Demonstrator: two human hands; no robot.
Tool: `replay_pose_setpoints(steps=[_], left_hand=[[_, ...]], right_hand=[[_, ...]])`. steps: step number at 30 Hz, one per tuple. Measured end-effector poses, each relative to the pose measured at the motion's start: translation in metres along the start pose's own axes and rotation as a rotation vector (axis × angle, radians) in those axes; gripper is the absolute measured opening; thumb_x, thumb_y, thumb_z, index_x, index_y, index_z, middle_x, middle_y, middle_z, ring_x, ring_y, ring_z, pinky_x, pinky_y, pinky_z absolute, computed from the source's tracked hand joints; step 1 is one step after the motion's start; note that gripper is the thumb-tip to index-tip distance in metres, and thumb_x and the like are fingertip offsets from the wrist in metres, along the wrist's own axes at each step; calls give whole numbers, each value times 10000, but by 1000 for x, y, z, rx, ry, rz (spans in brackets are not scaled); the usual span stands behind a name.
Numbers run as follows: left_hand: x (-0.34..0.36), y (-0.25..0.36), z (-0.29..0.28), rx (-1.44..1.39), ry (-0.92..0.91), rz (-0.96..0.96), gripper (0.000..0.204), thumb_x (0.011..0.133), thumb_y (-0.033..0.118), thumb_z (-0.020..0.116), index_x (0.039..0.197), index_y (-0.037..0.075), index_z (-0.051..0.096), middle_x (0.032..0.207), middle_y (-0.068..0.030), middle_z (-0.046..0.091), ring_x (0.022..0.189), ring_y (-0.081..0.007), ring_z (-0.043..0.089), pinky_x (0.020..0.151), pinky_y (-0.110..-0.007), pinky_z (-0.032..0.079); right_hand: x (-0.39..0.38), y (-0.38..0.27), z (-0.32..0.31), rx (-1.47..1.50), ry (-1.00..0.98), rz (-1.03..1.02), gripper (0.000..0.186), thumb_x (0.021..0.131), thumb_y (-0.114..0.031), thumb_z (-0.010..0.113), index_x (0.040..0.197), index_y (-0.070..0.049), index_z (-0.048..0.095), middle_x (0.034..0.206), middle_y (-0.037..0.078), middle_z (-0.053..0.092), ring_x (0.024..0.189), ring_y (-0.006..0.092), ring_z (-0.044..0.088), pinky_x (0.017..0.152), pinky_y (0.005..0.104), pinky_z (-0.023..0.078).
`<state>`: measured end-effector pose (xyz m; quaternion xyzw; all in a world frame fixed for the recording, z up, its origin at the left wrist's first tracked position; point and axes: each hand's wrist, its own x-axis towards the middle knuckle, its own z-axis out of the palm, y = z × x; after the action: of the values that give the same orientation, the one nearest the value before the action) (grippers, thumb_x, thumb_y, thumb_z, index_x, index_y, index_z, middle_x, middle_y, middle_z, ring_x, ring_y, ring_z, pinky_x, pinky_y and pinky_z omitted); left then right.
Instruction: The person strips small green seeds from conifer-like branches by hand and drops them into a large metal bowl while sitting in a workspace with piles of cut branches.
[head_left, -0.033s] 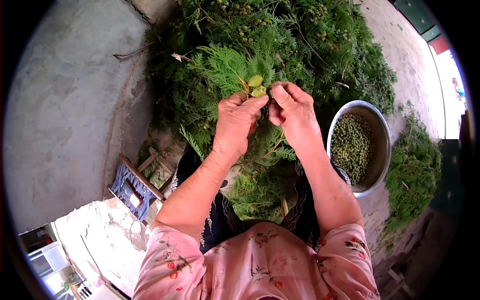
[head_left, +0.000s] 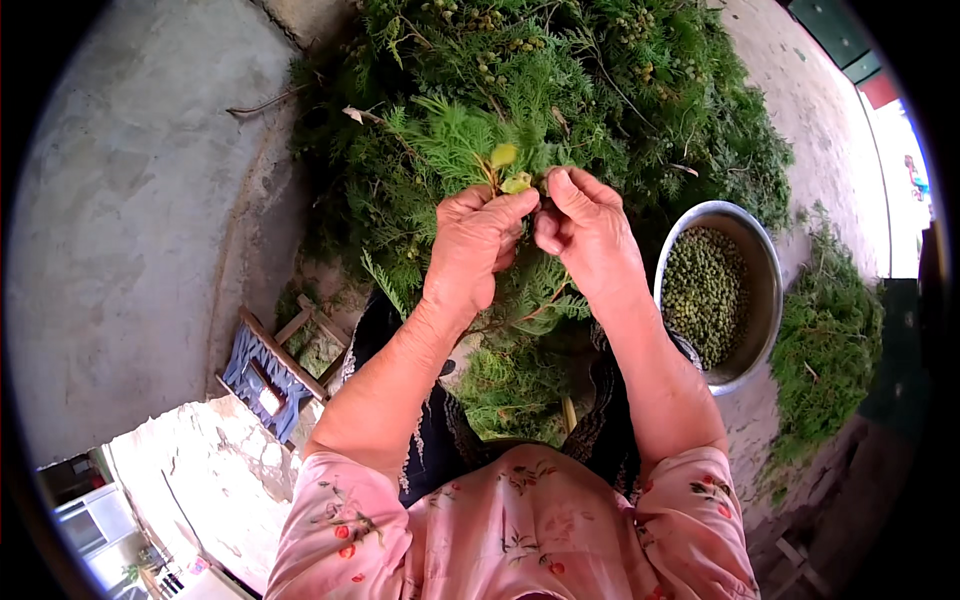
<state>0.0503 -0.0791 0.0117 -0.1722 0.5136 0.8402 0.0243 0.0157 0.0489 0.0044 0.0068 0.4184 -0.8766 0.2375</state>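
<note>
Green sprig (head_left: pixel 455 140) pinched in left hand (head_left: pixel 468 245), long axis running up-left, yellow-green cones (head_left: pixel 516 183) at its thumb tip, right hand (head_left: pixel 594 235) just right of them, fingers curled, contents unclear.

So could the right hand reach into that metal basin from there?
Probably yes: the metal basin stands close beside the right forearm, its top uncovered. The right hand is up by the green sprig in the left hand.

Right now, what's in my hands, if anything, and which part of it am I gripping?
Your left hand grips a leafy green sprig by its stem. Whether your right hand holds anything cannot be told; its curled fingers hide that.
</note>
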Motion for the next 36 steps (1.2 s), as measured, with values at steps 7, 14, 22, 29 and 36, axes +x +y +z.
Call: replay_pose_setpoints(steps=[7,14,22,29,36], left_hand=[[0,6,-6,-235,-156,-234,89,786,117,609,748,38,595,456,77,339,366,-23,239,338,-183,173],[2,0,-3,-230,-78,-178,102,772,104,634,701,63,574,464,56,388,360,-24,265,327,-187,172],[2,-6,1,172,11,-78,141,770,76,605,656,26,540,499,-2,466,363,-49,343,325,-200,242],[-2,3,9,374,-32,147,110,773,37,585,840,-35,536,663,-64,569,552,-105,542,489,-218,438],[1,-2,-2,344,-84,238,101,801,66,588,804,-26,549,662,-50,587,458,-46,438,379,-186,336]], right_hand=[[-3,2,2,331,26,199,221,855,-268,538,774,-74,470,696,29,464,512,83,356,422,195,307],[0,-5,3,335,128,-56,112,862,-117,498,907,-15,514,767,67,519,641,169,515,511,261,407],[-5,-8,7,-822,30,-443,284,676,-110,715,927,-27,615,840,36,558,677,112,500,598,219,416],[-1,-5,-4,-777,82,-450,190,706,-97,692,841,8,608,737,39,561,642,93,518,557,237,425],[-5,-18,3,-692,59,-230,145,780,-121,626,805,17,589,622,8,542,498,68,465,456,211,386]])
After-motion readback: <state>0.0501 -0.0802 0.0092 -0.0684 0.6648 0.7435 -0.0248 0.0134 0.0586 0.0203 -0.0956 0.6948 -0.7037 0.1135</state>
